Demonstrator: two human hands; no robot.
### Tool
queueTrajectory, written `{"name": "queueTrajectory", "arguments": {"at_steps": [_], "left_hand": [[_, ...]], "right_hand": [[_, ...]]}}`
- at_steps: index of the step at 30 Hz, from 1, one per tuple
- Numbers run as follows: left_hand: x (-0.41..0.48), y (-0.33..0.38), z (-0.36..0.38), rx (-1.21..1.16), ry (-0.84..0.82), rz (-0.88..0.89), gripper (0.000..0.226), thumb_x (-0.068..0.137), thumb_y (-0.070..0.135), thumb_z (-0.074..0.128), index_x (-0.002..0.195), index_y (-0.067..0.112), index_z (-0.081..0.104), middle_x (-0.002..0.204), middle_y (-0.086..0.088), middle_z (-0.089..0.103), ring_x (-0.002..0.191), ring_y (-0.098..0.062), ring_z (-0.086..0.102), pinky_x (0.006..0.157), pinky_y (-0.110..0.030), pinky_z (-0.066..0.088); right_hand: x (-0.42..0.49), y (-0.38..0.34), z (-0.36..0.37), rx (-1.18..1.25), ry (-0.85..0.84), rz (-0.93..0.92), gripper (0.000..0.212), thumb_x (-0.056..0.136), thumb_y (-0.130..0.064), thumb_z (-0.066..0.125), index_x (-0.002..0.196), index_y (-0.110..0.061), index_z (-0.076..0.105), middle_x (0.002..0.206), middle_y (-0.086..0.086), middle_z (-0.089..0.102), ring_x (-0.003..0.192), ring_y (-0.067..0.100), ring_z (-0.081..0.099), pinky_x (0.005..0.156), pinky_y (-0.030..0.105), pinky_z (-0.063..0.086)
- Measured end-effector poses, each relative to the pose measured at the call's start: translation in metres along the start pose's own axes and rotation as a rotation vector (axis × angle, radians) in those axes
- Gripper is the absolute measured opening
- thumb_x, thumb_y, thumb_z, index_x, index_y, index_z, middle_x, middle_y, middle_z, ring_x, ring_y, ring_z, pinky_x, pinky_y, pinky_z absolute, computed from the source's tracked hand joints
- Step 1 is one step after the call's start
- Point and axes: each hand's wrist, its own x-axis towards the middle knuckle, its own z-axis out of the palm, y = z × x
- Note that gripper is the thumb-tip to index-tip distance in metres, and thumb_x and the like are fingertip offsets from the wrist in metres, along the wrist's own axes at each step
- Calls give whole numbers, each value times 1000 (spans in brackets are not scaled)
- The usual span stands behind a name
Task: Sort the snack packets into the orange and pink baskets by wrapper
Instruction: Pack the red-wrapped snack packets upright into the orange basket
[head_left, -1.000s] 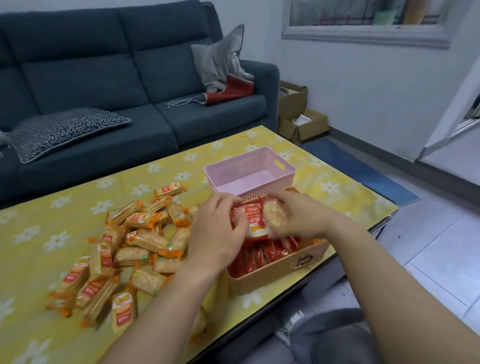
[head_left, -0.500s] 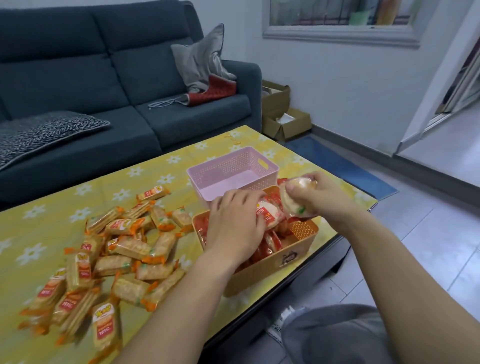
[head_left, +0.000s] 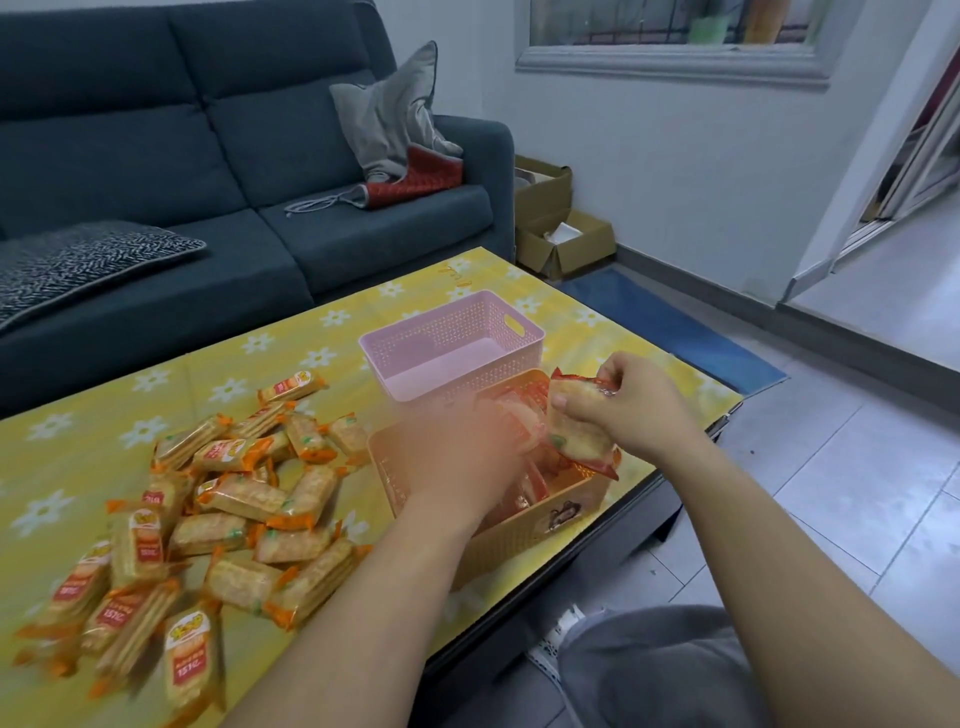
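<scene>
A red-wrapped packet (head_left: 577, 426) is pinched in the right hand (head_left: 631, 410), thumb and curled fingers round it, above the far right corner of the orange basket (head_left: 524, 538). More red packets (head_left: 527, 491) lie in that basket beneath the left hand (head_left: 460, 460), which is too blurred to tell its grip. The pink basket (head_left: 457, 319) stands just beyond both hands. A heap of orange-wrapped packets (head_left: 234, 499) lies left of the left hand on the yellow flowered surface (head_left: 78, 395).

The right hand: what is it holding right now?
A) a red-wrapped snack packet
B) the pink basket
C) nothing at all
A: the right hand has its thumb and fingers curled round a red-edged snack packet, over the orange basket.
</scene>
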Motion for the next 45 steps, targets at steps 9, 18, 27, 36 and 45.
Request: {"name": "queueTrajectory", "arguments": {"at_steps": [9, 18, 27, 36, 45], "left_hand": [[-5, -8, -3, -301, 117, -53, 20, 90, 43, 63, 89, 29, 49, 97, 7, 63, 97, -22, 60, 84, -45, 52], [-6, -12, -6, -463, 157, -134, 12, 90, 40, 65, 89, 28, 61, 86, 11, 65, 84, -17, 62, 74, -40, 55], [-7, -12, -6, -574, 196, -160, 13, 89, 37, 68, 84, 28, 59, 86, 10, 67, 83, -17, 64, 74, -42, 55], [-10, -11, -3, -597, 178, -80, 23, 86, 37, 75, 73, 30, 57, 92, 16, 61, 91, -12, 59, 79, -37, 52], [-15, -9, -5, -504, 18, 57, 36, 74, 61, 75, 97, 41, 55, 115, 19, 48, 117, -13, 47, 105, -42, 40]], "right_hand": [[0, 3, 3, -80, 192, -34, 36, 91, -59, 54, 97, -25, 44, 88, -5, 63, 81, 19, 61, 61, 37, 47], [-8, -6, 26, -250, -45, -106, 21, 85, -37, 60, 83, -23, 44, 74, -3, 58, 69, 22, 57, 55, 33, 40], [-17, -19, 40, -555, -38, -179, 18, 87, -41, 59, 85, -28, 48, 76, -6, 55, 77, 24, 62, 62, 32, 48], [6, -9, 24, -80, -143, 4, 32, 92, -23, 45, 87, -8, 73, 77, 6, 74, 75, 25, 70, 75, 43, 61], [5, -20, 7, 163, -252, 113, 10, 91, -15, 66, 101, -17, 67, 93, 6, 71, 82, 17, 70, 73, 36, 62]]}}
